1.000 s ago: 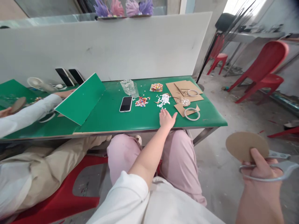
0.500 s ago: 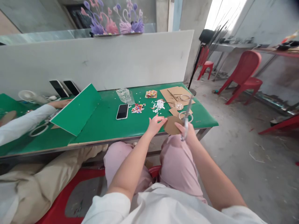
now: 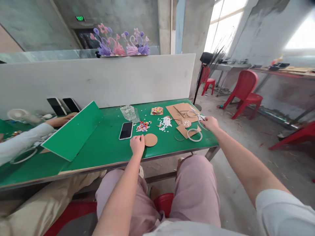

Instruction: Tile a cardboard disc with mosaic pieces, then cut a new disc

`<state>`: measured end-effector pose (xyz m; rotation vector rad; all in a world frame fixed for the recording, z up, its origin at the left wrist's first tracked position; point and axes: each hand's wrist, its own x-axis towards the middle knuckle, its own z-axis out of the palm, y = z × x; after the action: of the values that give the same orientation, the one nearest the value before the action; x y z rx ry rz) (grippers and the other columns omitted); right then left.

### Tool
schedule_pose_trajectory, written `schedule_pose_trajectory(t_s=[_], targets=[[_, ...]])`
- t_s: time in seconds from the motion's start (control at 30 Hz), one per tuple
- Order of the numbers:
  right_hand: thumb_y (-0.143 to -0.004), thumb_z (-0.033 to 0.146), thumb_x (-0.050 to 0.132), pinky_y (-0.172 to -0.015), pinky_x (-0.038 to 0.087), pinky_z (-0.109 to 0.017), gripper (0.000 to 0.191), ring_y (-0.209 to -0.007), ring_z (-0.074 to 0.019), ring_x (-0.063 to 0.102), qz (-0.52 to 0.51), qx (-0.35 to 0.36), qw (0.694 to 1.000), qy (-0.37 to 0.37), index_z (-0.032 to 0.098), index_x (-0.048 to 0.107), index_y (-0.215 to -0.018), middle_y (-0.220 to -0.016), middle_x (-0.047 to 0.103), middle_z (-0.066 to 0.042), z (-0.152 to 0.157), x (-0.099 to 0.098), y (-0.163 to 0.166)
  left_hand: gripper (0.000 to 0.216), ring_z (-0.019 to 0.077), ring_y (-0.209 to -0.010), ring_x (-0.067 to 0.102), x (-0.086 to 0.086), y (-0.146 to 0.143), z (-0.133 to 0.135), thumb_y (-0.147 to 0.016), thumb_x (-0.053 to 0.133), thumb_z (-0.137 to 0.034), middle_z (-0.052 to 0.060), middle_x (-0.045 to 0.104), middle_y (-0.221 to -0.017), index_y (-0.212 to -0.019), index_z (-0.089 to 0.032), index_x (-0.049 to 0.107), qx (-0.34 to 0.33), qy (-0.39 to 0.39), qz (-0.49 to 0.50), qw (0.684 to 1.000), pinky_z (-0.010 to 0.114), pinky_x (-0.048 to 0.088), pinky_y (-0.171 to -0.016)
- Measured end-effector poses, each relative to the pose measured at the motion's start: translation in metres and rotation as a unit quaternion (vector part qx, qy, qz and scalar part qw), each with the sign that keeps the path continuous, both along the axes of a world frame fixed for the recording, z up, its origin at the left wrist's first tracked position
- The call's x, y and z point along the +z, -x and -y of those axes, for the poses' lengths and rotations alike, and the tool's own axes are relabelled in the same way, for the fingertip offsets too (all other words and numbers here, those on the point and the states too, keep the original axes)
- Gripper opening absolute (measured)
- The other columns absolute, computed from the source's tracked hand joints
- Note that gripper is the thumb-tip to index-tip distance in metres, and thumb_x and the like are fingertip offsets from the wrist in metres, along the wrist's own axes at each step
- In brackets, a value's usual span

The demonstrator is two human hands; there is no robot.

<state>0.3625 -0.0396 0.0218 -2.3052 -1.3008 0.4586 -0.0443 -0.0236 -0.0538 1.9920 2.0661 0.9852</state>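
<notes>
My left hand is closed, pinching the left edge of a round brown cardboard disc at the front of the green table. On the right, my right hand grips a pair of scissors by the handles. Their blades point away to the left, over a brown cardboard sheet. A white ring lies nearer me, partly over a cut cardboard scrap. Colourful small pieces and white ones are heaped beyond the disc.
A phone, a clear plastic cup and a packet of coloured pieces stand or lie on the table. To the left, a propped green board stands before another person's sleeve. A white panel borders the back.
My hands have moved apart. The left carried the cardboard disc leftward to the table; the right let go of the disc and took the scissors rightward to the cardboard sheet. The camera view has shifted.
</notes>
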Motion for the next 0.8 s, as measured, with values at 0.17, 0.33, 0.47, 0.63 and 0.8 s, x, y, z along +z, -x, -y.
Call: schedule_pose_trajectory(t_s=[0.17, 0.33, 0.47, 0.63, 0.8], targets=[[-0.088, 0.031, 0.052, -0.081, 0.049, -0.039, 0.031, -0.097, -0.0196, 0.057, 0.077, -0.026, 0.996, 0.042, 0.016, 0.053, -0.114, -0.115, 0.055, -0.008, -0.045, -0.010, -0.019, 0.033, 0.0282, -0.103, 0.052, -0.003, -0.006, 0.004, -0.086, 0.037, -0.031, 0.016, 0.060, -0.099, -0.086, -0.014, 0.065, -0.021, -0.076, -0.045, 0.996, 0.044, 0.039, -0.091], [-0.088, 0.031, 0.052, -0.081, 0.049, -0.040, 0.031, -0.096, -0.0194, 0.057, 0.106, -0.035, 0.991, 0.069, 0.015, 0.053, -0.115, -0.115, 0.055, -0.009, -0.072, -0.027, -0.027, 0.031, 0.0292, -0.119, 0.043, -0.001, -0.016, 0.013, -0.083, 0.042, -0.033, 0.014, 0.057, -0.116, -0.096, -0.017, 0.065, -0.125, -0.109, -0.120, 0.979, 0.045, 0.032, -0.101], [-0.088, 0.031, 0.052, -0.081, 0.049, -0.040, 0.031, -0.096, -0.0194, 0.057, 0.110, -0.040, 0.991, 0.071, 0.015, 0.053, -0.115, -0.115, 0.055, -0.009, -0.081, -0.039, -0.038, 0.034, 0.0308, -0.125, 0.038, 0.003, -0.027, 0.020, -0.083, 0.044, -0.038, 0.013, 0.054, -0.124, -0.102, -0.019, 0.064, -0.200, -0.100, -0.167, 0.960, 0.049, 0.027, -0.105], [-0.088, 0.031, 0.051, -0.081, 0.049, -0.039, 0.030, -0.097, -0.0191, 0.057, 0.134, -0.019, 0.991, 0.016, 0.016, 0.053, -0.114, -0.115, 0.055, -0.008, -0.078, -0.044, -0.044, 0.046, 0.0319, -0.133, 0.025, 0.005, -0.060, 0.033, -0.085, 0.038, -0.046, 0.014, 0.046, -0.134, -0.116, -0.018, 0.058, -0.305, -0.068, -0.204, 0.928, 0.052, 0.020, -0.108], [-0.090, 0.036, 0.045, -0.091, 0.040, -0.043, 0.032, -0.105, -0.0243, 0.052, 0.152, 0.051, 0.983, -0.087, 0.013, 0.058, -0.108, -0.115, 0.056, -0.013, -0.046, -0.043, -0.024, 0.057, 0.0303, -0.136, 0.017, 0.007, -0.102, 0.038, -0.085, 0.031, -0.057, 0.012, 0.039, -0.140, -0.128, -0.023, 0.048, -0.385, -0.020, -0.207, 0.899, 0.055, 0.013, -0.109]])
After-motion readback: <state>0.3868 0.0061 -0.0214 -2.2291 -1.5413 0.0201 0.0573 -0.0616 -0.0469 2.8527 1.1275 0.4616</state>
